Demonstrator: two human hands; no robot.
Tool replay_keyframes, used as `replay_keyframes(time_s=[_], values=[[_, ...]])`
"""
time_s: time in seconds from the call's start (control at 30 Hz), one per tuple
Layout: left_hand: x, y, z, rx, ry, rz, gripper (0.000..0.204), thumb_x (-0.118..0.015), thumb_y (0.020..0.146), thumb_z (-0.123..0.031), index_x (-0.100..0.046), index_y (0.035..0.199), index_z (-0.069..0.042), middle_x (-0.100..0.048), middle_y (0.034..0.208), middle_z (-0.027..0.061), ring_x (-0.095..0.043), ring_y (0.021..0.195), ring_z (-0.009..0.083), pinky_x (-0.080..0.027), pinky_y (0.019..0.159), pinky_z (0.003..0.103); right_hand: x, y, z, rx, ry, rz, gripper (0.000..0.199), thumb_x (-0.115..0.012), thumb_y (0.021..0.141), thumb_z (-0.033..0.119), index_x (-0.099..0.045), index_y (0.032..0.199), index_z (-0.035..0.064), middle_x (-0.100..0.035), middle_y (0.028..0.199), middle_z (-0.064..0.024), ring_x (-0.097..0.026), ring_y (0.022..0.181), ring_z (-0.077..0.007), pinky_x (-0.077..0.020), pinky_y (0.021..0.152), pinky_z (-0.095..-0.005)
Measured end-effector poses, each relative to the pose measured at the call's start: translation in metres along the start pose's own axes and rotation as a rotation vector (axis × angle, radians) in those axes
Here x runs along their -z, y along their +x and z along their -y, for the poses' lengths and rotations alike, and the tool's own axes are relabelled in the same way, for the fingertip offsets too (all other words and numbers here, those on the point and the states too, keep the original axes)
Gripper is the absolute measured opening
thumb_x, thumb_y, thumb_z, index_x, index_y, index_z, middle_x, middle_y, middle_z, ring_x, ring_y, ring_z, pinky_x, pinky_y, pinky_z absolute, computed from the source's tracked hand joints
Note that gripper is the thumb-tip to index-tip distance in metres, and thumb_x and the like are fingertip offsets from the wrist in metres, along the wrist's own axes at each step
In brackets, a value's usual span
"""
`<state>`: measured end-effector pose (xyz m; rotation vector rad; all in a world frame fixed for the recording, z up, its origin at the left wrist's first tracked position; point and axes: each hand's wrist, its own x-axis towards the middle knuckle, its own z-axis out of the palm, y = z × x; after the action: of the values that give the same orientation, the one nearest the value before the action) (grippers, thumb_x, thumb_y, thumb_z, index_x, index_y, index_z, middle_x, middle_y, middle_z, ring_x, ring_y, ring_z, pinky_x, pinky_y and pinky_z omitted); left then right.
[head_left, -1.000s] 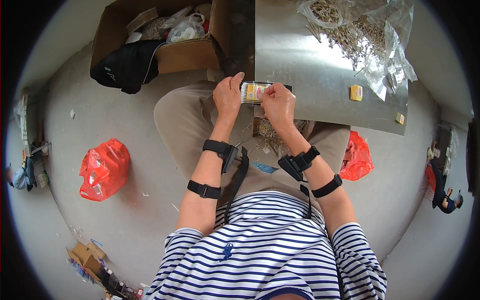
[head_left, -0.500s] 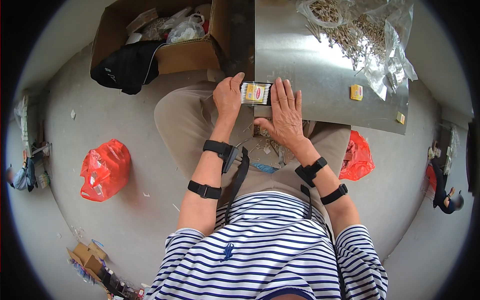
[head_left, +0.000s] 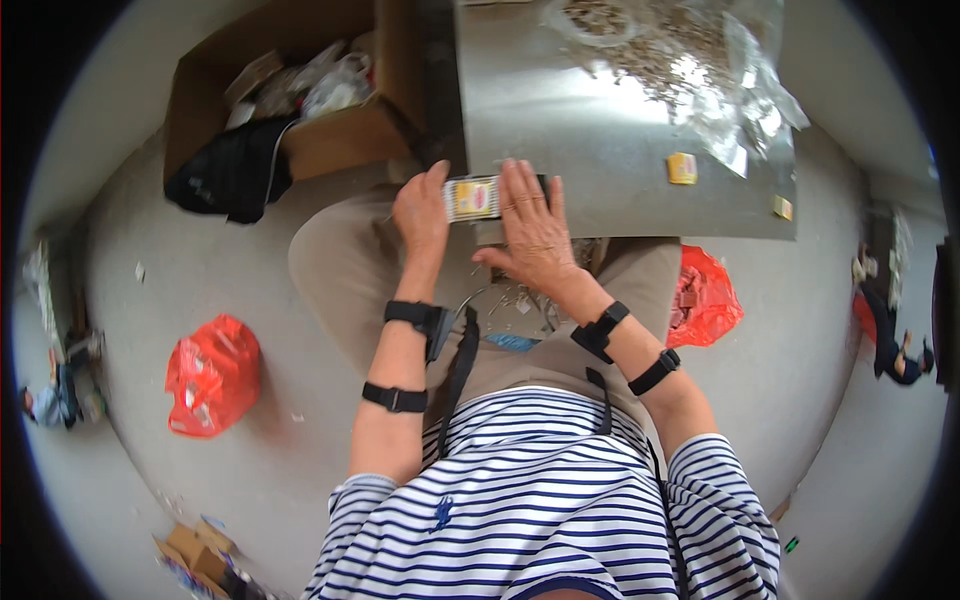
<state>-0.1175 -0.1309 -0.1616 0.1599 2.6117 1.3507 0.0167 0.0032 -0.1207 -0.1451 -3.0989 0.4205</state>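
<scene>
A small flat pack (head_left: 470, 199) with a yellow label and a row of thin white strips lies at the near left corner of the metal table (head_left: 600, 200), on something dark. My left hand (head_left: 421, 215) is closed on the pack's left end, thumb up along its edge. Flat over its right end lies my right hand (head_left: 537, 225), fingers stretched together and thumb spread out. Those fingers hide part of the pack. Farther right on the table are a yellow packet (head_left: 682, 168) and a smaller yellow piece (head_left: 782, 207).
Many thin brown sticks (head_left: 665, 50) are heaped at the back beside see-through plastic (head_left: 740, 100). Left of the table stands a cardboard box (head_left: 345, 140) with a black cloth (head_left: 235, 175) over its edge. Red bags (head_left: 213, 375) sit on the floor. People are at both far sides.
The whole view has shifted, so the table, box and hands appear farther left. Both hands keep their places at the pack's ends, and the right fingers still lie flat.
</scene>
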Motion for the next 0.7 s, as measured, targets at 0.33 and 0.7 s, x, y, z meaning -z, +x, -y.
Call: replay_keyframes(time_s=[0.33, 0.7], values=[[0.045, -0.013, -0.077, -0.324, 0.033, -0.175, 0.023, -0.072, 0.095, -0.021, -0.067, 0.102, 0.000, -0.065, 0.097, 0.0129, -0.064, 0.089, 0.0293, -0.051, 0.082, 0.039, 0.030, -0.055, -0.162, -0.263, -0.265, -0.198, 0.097, -0.051, 0.092, 0.069, -0.031, 0.157, -0.0001, -0.024, 0.166, -0.0196, -0.015, 0.157, -0.0359, -0.0099, 0.124, -0.0583], [-0.046, -0.020, -0.131, -0.669, 0.134, 0.260, 0.039, -0.074, 0.090, -0.021, -0.065, 0.116, 0.006, -0.065, 0.125, 0.0225, -0.059, 0.117, 0.0394, -0.049, 0.100, 0.046, 0.049, -0.077, -0.222, -0.207, -0.233, -0.190, 0.090, -0.046, 0.094, 0.068, -0.035, 0.157, 0.0049, -0.028, 0.167, -0.0089, -0.016, 0.157, -0.0336, -0.0108, 0.125, -0.0580]])
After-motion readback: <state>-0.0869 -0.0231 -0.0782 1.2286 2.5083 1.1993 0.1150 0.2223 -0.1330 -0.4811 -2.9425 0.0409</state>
